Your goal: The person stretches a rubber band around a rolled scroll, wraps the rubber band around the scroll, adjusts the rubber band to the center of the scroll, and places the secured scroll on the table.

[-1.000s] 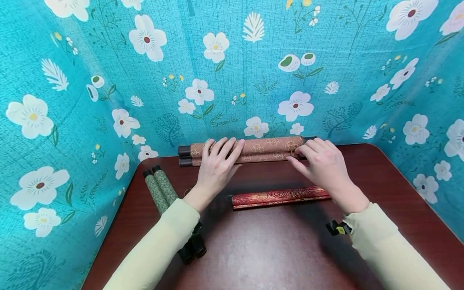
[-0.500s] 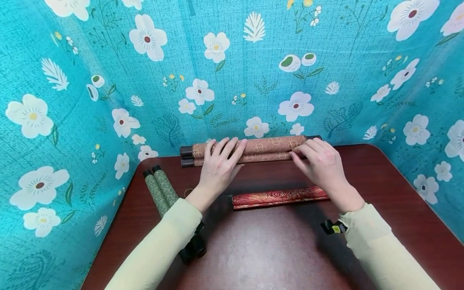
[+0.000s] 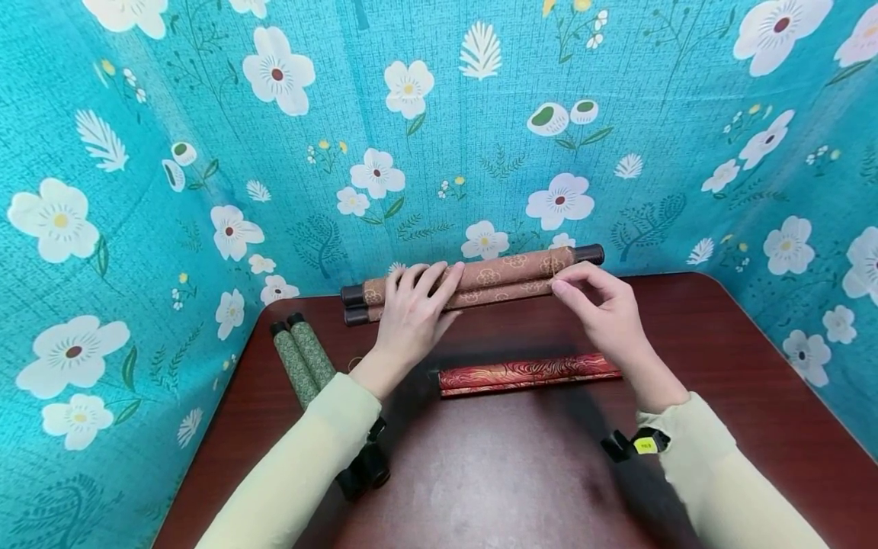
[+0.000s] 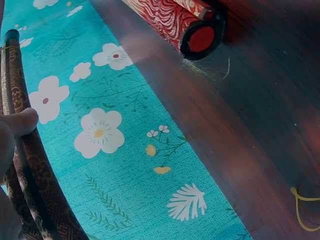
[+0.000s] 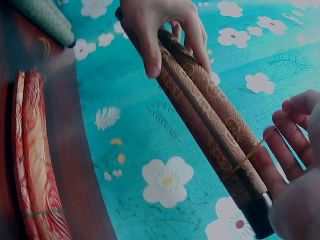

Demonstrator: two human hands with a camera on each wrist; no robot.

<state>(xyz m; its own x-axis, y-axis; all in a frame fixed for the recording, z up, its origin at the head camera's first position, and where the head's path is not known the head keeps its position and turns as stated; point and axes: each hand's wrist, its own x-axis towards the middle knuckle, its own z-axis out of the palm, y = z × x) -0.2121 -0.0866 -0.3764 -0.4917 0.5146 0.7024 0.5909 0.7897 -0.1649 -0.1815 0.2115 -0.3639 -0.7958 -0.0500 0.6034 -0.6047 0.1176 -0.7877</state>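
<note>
brown scroll (image 3: 504, 270) bears gold flowers, red scroll (image 3: 528, 374) gold swirls.

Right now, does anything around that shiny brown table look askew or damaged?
Nothing looks clearly broken. The brown, flower-patterned double roll is tilted, right end higher, but the left hand grips it. Slightly untidy: thin, pale threads straggle by the left, black-rimmed end of the red-and-gold patterned double roll, perhaps just its tie.

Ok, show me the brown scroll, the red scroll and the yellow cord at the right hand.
Brown scroll (image 3: 509, 270), head view, upper roll.
Red scroll (image 3: 528, 374), head view, patterned covering.
Yellow cord (image 5: 256, 148), right wrist view, its straight stretch.
</note>
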